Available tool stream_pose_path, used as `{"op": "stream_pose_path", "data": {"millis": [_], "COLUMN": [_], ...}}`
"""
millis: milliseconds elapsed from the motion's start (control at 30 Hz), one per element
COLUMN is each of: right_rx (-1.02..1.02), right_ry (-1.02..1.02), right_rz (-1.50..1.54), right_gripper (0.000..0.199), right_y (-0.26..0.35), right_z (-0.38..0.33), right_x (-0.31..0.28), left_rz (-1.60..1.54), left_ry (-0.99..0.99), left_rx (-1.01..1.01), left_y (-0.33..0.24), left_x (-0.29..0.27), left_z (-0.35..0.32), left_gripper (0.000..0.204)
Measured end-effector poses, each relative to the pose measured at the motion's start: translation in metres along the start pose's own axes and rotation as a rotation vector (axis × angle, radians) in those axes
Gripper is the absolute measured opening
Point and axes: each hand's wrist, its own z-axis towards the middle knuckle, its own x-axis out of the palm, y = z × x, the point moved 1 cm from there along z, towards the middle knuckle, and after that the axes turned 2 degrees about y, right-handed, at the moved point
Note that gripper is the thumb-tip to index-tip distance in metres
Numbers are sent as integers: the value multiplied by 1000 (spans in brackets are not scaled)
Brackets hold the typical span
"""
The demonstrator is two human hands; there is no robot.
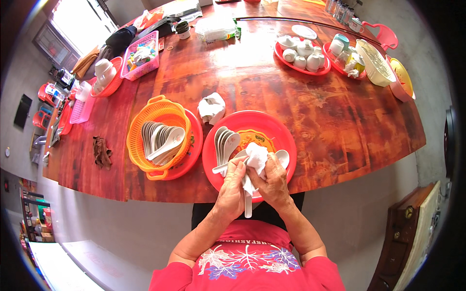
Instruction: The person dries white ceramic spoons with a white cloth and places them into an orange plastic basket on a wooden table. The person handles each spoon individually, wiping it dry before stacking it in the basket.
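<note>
Spreading wide across the view: a glossy, red-brown wooden counter (pixel 272 82), curving at its near edge, above a pale grey floor, with a bright window at far left. Sitting at the near edge, a round red tray (pixel 279 128) carrying a row of white ceramic spoons (pixel 224 143). Closing around a white cloth (pixel 256 157) over that tray, the right hand (pixel 274 182), its grip wrapping cloth and spoon together. Pinching the same white spoon (pixel 248 203) from the left, the left hand (pixel 232 186), its grip closed on it, with the handle pointing down past the counter edge. Lying just left of the tray, an orange plastic basket (pixel 158 114) full of more white spoons, resting on a second red plate (pixel 194 150). Sitting between basket and tray, slightly farther, a crumpled white cloth (pixel 212 107). Standing at far right, a red tray of white cups (pixel 301 51), beside a cream-coloured oval dish (pixel 376 63). Resting at far left, a pink basket (pixel 143 56) of small coloured packets, print too small for reading. Lying near the left edge, a brown rag (pixel 101 151).
</note>
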Motion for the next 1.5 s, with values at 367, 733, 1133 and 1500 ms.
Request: {"op": "stream_pose_path", "data": {"millis": [367, 733, 1133, 1500], "right_rx": [104, 475, -51, -122], "right_ry": [81, -83, 116, 89], "right_rz": [168, 357, 59, -13], "right_gripper": [27, 15, 28, 31], "right_y": [2, -3, 15, 34], "right_z": [8, 21, 14, -6], "right_x": [-13, -14, 2, 0], "left_rz": [-146, 353, 176, 259], "left_ry": [-44, -68, -165, 80], "left_rx": [-164, -166, -47, 158], "left_y": [2, -5, -6, -16], "left_x": [-10, 15, -8, -8], "left_z": [2, -2, 5, 2], "left_gripper": [41, 45, 48, 47]}}
